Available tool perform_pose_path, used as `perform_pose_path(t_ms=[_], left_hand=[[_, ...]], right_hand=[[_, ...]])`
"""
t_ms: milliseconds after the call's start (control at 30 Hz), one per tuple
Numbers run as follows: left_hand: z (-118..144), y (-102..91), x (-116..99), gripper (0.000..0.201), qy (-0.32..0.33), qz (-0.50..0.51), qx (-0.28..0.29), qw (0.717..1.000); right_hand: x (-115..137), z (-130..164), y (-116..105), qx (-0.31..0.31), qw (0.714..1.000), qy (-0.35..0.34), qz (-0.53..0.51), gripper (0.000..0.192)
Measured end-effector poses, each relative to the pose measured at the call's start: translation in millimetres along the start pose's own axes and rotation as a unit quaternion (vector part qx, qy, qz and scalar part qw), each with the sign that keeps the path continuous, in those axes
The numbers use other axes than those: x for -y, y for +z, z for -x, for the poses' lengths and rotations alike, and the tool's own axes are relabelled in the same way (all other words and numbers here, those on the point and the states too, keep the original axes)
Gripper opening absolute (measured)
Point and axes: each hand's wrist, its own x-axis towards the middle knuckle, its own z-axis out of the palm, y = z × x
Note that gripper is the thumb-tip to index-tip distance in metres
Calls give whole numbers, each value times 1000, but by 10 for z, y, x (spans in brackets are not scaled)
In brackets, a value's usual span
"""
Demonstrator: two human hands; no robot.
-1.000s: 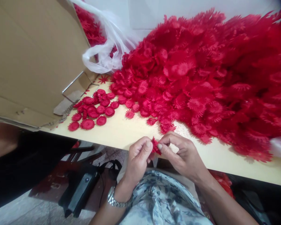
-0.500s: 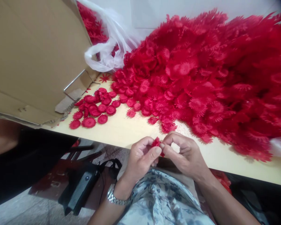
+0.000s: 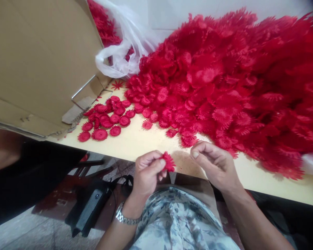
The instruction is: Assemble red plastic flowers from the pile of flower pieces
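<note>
My left hand (image 3: pixel 147 171) pinches a small red plastic flower piece (image 3: pixel 168 161) between thumb and fingers, just in front of the table edge. My right hand (image 3: pixel 215 163) is a little to the right of it, fingers curled with nothing visible in them, resting over the pale table (image 3: pixel 135 144). A huge heap of red flower pieces (image 3: pixel 224 80) covers the table beyond both hands. A small spread of flat red flower pieces (image 3: pixel 106 118) lies to the left of the heap.
A large cardboard box (image 3: pixel 39 59) lies tilted at the left, with a wire handle (image 3: pixel 86 88). A clear plastic bag (image 3: pixel 122 52) of red pieces sits behind it. Below the table are a black bag (image 3: pixel 88 208) and the floor. Another person's arm (image 3: pixel 2 149) shows at the left edge.
Both hands were pressed together on the red flower piece. Now my right hand has let go and moved right, and the piece stays in my left hand.
</note>
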Motion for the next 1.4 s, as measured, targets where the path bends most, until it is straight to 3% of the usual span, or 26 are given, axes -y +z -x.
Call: perform_pose_path(t_ms=[133, 300, 500, 867, 1067, 1267, 1400], left_hand=[[10, 15, 22, 15, 38, -64, 27, 997], [11, 23, 26, 17, 30, -82, 49, 995], [2, 42, 37, 22, 3, -4, 57, 998], [27, 23, 44, 29, -38, -10, 43, 998], [6, 42, -14, 27, -3, 3, 24, 1000], [-2, 54, -25, 29, 18, -7, -14, 1000], [-13, 46, -31, 23, 29, -47, 20, 998]], right_hand=[[59, -37, 31, 44, 995, -55, 75, 9], [82, -55, 108, 98, 990, -71, 67, 17], [19, -13, 111, 84, 994, -57, 52, 17], [-25, 33, 79, 76, 997, 12, -7, 26], [-7, 15, 117, 72, 994, 29, -75, 25], [21, -3, 177, 39, 997, 6, -73, 26], [76, -48, 170, 79, 993, 20, -84, 23]])
